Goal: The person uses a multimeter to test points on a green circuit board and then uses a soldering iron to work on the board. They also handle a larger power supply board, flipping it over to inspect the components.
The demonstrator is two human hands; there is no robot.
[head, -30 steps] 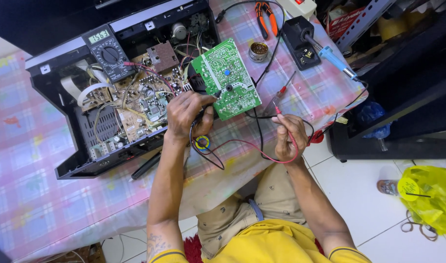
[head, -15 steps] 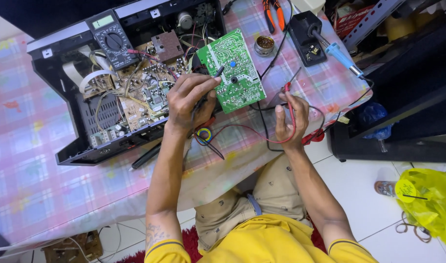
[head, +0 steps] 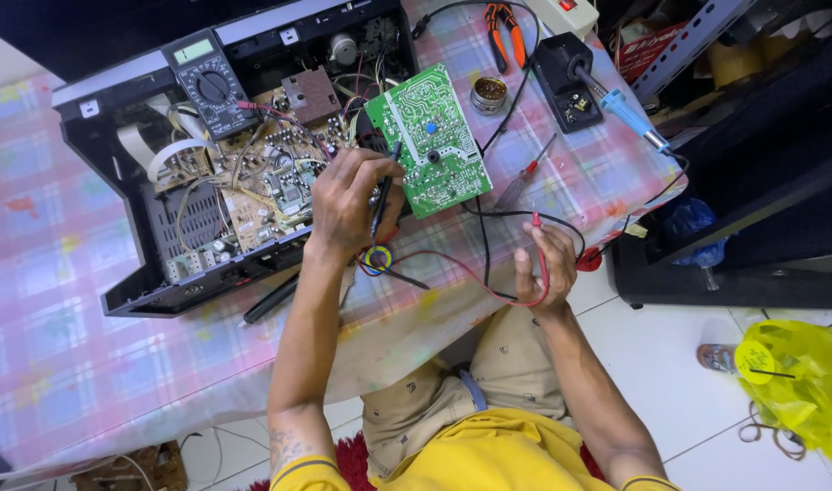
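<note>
Checked tablecloth [head: 61, 273] carries an opened black chassis [head: 161, 245], where the left hand [head: 348, 200] pinches a black probe [head: 384, 186] onto the green circuit board [head: 429, 136], while the right hand [head: 543, 268] grips the red probe [head: 540, 250], not yet applied.

1. Bright, even light from overhead; colours vivid, no dim spots on tablecloth [head: 61, 300].
2. Soft short shadows only, under left hand [head: 348, 205] and along open chassis [head: 216, 173].
3. Slight glare on white floor tiles [head: 670, 400], sheen on yellow bag [head: 797, 382].
4. Wide-angle bend at edges, esp. corners.
5. Sharp in centre; green circuit board [head: 429, 136] crisp, no motion blur on right hand [head: 543, 268].
</note>
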